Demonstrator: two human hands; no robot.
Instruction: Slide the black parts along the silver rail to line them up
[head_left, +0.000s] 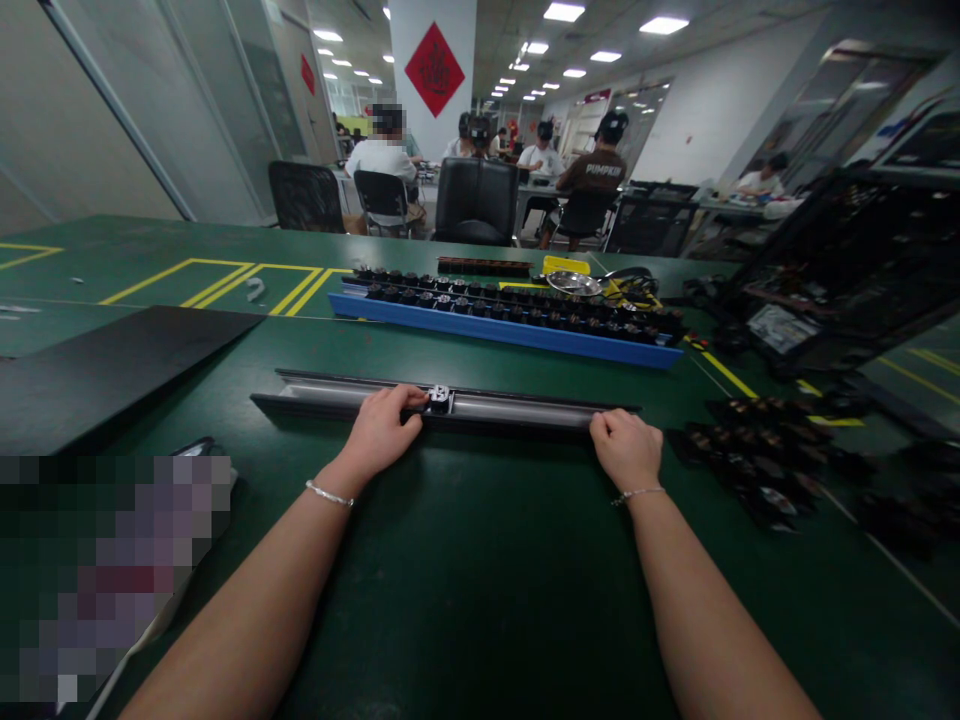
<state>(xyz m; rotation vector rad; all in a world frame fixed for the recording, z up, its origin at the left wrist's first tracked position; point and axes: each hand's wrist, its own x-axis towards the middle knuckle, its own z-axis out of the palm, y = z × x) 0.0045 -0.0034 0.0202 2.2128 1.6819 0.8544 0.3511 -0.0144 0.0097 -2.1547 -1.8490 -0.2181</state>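
A long dark metal channel point(525, 411), open at the top and grey inside, lies crosswise on the green table before me. A small black and silver part point(440, 400) sits inside it near the middle. My left hand point(384, 425) bends over the near wall of the channel, fingertips against the part's left side and thumb low on the near side. At the channel's right end, my right hand point(628, 448) is closed around the near wall with its fingers curled. What lies under each palm is hidden.
Behind the channel stands a blue rail point(510, 334) with rows of small black parts. Dark parts point(757, 450) are heaped at right, near a black open-framed machine point(832, 270). A black sheet point(127, 360) and a blurred-out bag-like object point(142, 570) lie left. People sit at far tables.
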